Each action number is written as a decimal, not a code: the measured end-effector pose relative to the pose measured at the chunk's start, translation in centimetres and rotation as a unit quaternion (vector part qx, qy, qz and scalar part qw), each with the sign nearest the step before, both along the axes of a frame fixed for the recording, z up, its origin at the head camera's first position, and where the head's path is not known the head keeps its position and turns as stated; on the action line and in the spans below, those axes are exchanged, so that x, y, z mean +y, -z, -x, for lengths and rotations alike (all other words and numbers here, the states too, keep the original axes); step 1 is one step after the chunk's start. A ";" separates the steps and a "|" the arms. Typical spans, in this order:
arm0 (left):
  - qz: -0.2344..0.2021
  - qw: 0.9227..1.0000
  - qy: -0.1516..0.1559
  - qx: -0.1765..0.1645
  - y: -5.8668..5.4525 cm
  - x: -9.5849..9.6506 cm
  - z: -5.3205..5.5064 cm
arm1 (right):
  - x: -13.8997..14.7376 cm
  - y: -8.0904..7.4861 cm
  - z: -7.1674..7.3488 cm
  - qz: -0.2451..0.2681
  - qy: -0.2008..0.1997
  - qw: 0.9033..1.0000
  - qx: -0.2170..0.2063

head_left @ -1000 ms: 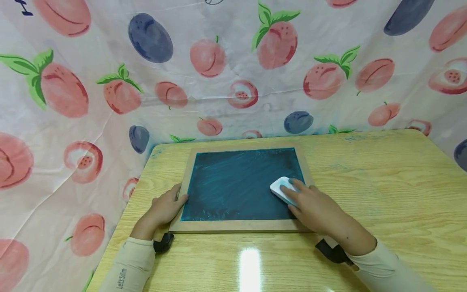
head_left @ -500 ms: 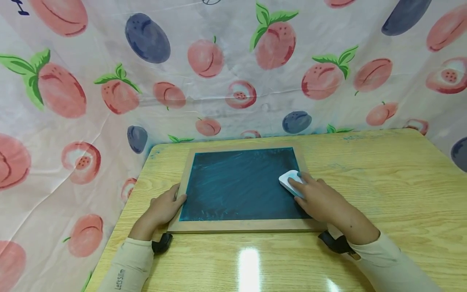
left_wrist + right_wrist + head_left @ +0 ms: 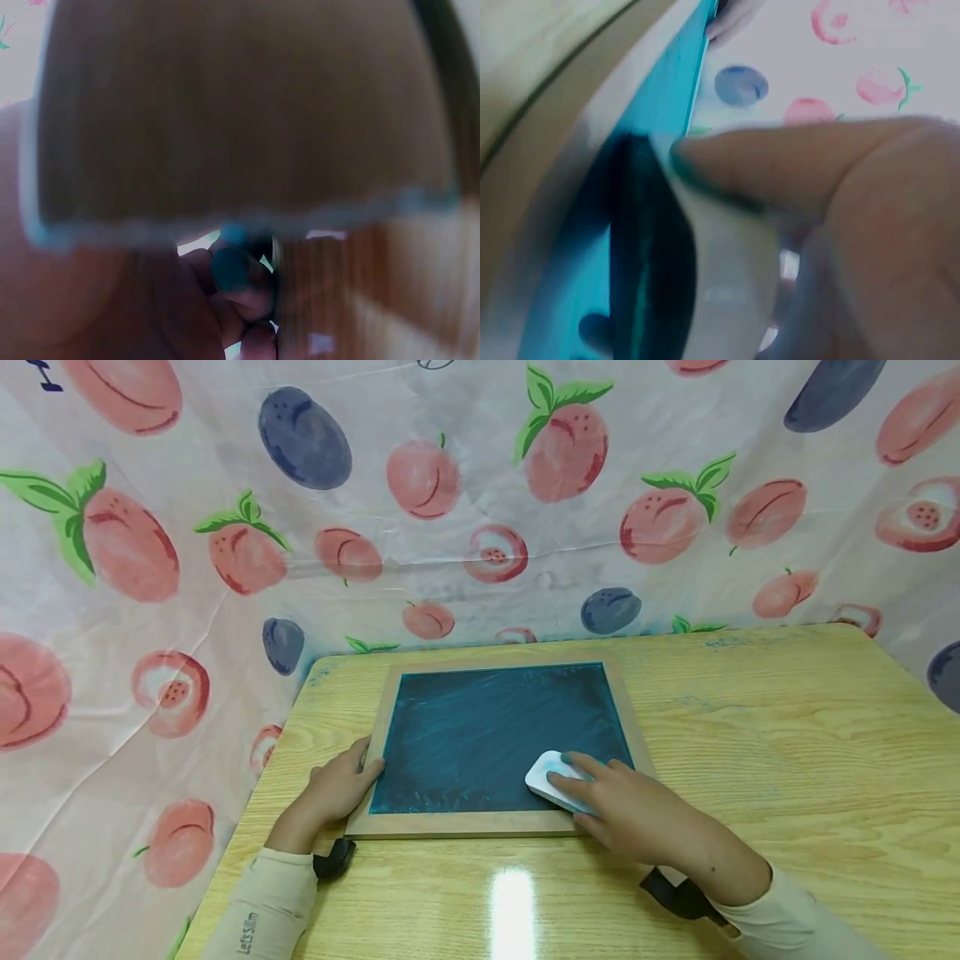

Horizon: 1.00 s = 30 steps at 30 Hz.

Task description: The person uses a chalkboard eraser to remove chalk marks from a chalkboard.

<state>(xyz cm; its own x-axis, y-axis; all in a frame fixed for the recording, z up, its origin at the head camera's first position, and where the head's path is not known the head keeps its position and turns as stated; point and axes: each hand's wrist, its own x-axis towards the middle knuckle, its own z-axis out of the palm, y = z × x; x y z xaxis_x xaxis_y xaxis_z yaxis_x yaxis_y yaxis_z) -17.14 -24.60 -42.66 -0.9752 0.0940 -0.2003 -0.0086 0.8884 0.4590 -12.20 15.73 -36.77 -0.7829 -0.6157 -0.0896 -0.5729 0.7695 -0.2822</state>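
Observation:
A small chalkboard point(image 3: 480, 718) in a pale wooden frame lies on the table, its dark surface smeared with blue chalk. My left hand point(image 3: 337, 783) grips the frame's left side, thumb on top. Close up in the left wrist view, the frame point(image 3: 240, 112) hides much of that hand, and blue-stained fingers point(image 3: 231, 271) show beyond it. Near the board's lower right, my right hand point(image 3: 633, 810) holds a white eraser point(image 3: 546, 774), fingertips over its top. The right wrist view shows the eraser's dark underside point(image 3: 652, 262) and a thumb point(image 3: 765, 169) with blue chalk on its tip.
The wood-grain table point(image 3: 787, 760) reaches out to the right, with faint blue chalk marks on it. Behind stands a fruit-printed cloth point(image 3: 495, 468) along the table's back edge. Black straps point(image 3: 335, 858) sit at the wrists.
My right hand first shifts the eraser slightly up and right, then brings it down and left toward the board's near edge. The left hand stays in place on the frame.

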 end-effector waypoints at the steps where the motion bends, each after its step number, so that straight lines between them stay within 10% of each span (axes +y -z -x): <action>1: 0.000 1.000 0.000 0.000 0.0 0.0 0.0 | 0.3 0.0 0.2 -0.001 0.006 1.000 0.007; 30: -0.003 1.000 -0.002 0.003 0.2 0.1 0.0 | 4.9 -0.5 3.9 0.032 0.155 0.985 0.066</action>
